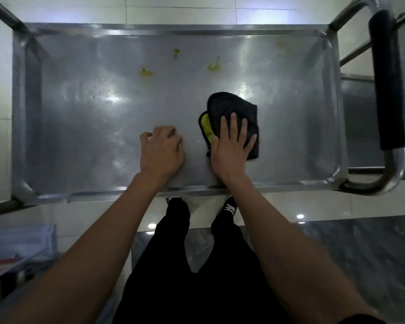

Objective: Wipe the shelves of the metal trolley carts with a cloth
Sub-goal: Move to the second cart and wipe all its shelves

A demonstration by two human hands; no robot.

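Black trousers [197, 265] fill the bottom centre of the frame, soft and matte, ending in a dark shoe [229, 208] with white markings on glossy pale floor tiles [290, 206]. At the lower left lies a crumpled pale blue sheet or bag [21, 242]; what it is cannot be told.

Two bare forearms reach up from the lower corners onto the top shelf [91, 136] of a metal trolley cart [19, 113], a shallow rectangular steel tray with a raised lip and rounded corners, its brushed surface streaked and throwing back bright glare. The left hand [161, 153], at the middle of the frame, rests on the bare steel near the front lip with its fingers curled under, holding nothing. Just to its right, the right hand [232, 143] presses flat on a folded cloth [234, 108], fingers spread wide across it. That cloth is dark, soft and plush, with a yellow-green inner face showing at its left fold, and it lies on the shelf right of centre.

Further up the shelf, well apart from the cloth, three yellow-green smears [146, 72] mark the steel, with small droplets to their lower left.

At the right edge, a bent tubular steel handle [393, 174] carries a black cylindrical foam grip [388, 78].
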